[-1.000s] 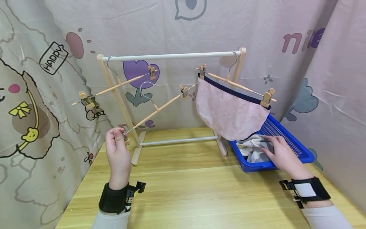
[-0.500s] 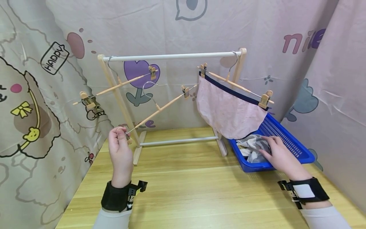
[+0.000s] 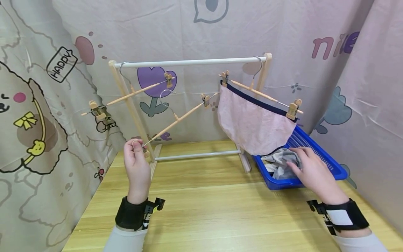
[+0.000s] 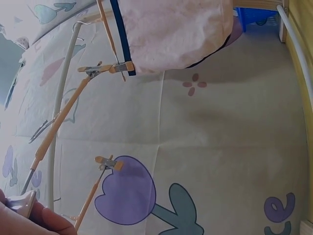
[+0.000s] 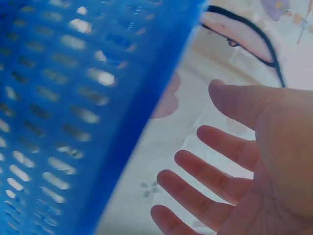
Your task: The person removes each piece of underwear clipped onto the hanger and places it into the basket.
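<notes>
Head: looking forward and down over tabletop [image 3: 226, 213] from near edge. Left wrist: nearer, rolled sideways, sharing pink garment [image 4: 181, 32] with head. Right wrist: closest, facing blue basket [image 5: 128, 122], tabletop's right edge.

1. Our left hand [image 3: 137, 169] is raised by the desk's left edge, fingers curled, thumb closing the pinch.
2. Our right hand [image 3: 316, 175] reaches in by its right edge, palm down, fingers apart and slightly bent.
3. Our forearms [image 3: 127, 239] stretch forward, well apart.

"HAPPY": left curtain [image 3: 41, 105]; "nice", partly hidden, twice: back curtain [image 3: 195, 40]; grey cloth [image 3: 284, 162]: lettering illegible.
</notes>
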Action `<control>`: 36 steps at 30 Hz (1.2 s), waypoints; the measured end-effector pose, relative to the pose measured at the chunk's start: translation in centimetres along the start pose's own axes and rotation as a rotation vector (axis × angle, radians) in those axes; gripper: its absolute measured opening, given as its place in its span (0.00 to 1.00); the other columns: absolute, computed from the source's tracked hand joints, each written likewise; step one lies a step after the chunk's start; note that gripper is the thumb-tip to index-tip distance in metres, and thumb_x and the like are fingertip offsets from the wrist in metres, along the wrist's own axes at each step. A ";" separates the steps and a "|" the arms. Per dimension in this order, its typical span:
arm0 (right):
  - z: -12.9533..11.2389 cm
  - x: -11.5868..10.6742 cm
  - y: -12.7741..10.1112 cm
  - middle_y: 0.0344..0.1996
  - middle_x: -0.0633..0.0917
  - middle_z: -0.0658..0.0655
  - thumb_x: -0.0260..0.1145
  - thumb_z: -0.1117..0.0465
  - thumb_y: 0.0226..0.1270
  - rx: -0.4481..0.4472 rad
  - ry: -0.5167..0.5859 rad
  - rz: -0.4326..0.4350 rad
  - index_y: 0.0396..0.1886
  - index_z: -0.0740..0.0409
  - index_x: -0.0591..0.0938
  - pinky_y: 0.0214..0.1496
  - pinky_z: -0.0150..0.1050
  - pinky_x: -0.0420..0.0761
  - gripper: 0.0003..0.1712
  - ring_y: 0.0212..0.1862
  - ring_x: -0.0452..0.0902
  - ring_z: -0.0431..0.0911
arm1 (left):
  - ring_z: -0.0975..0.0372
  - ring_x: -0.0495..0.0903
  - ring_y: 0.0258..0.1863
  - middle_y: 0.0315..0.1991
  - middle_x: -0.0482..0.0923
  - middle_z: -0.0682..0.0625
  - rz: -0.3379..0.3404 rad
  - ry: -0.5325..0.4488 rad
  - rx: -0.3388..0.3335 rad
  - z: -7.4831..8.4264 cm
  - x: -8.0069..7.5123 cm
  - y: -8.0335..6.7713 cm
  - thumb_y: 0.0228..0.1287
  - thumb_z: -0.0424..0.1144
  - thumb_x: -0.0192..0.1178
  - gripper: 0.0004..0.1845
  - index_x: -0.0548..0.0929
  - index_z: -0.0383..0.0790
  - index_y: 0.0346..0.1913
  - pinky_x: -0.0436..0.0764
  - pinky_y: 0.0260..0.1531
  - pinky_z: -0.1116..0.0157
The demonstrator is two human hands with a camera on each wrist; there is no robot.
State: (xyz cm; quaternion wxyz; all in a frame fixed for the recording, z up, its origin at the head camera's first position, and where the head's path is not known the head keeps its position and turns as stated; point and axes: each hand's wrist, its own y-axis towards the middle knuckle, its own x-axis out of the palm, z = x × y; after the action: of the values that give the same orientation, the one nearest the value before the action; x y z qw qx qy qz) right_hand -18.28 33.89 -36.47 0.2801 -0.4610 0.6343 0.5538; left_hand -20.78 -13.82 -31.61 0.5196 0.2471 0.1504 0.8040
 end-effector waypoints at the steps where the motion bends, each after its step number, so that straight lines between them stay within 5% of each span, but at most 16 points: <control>1: -0.2 -0.2 -0.1 0.60 0.73 0.78 0.71 0.60 0.70 -0.005 -0.003 0.011 0.64 0.68 0.75 0.59 0.77 0.69 0.27 0.62 0.68 0.75 | 0.60 0.71 0.46 0.44 0.68 0.54 -0.002 -0.002 0.002 0.0 0.1 0.0 0.86 0.41 0.38 0.11 0.71 0.45 0.47 0.67 0.49 0.70; 16: -3.3 -2.0 -0.9 0.53 0.79 0.72 0.76 0.66 0.63 -0.118 0.052 0.265 0.55 0.67 0.81 0.56 0.69 0.71 0.22 0.55 0.73 0.69 | 0.60 0.72 0.47 0.46 0.68 0.51 0.011 -0.005 0.034 0.6 0.6 0.7 0.85 0.40 0.39 0.09 0.69 0.44 0.45 0.68 0.52 0.70; 36: -6.9 -3.1 -1.8 0.51 0.82 0.64 0.82 0.68 0.50 -0.265 0.093 0.347 0.52 0.62 0.84 0.50 0.60 0.76 0.27 0.52 0.78 0.61 | 0.63 0.72 0.47 0.46 0.68 0.52 0.010 -0.017 0.059 1.9 1.0 0.9 0.85 0.39 0.40 0.08 0.69 0.43 0.45 0.69 0.53 0.71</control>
State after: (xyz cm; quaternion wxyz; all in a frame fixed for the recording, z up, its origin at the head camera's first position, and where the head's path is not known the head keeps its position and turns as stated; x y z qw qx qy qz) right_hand -14.27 28.21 -33.03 0.0881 -0.4026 0.6381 0.6504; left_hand -20.73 -13.32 -29.40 0.5092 0.2701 0.1684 0.7996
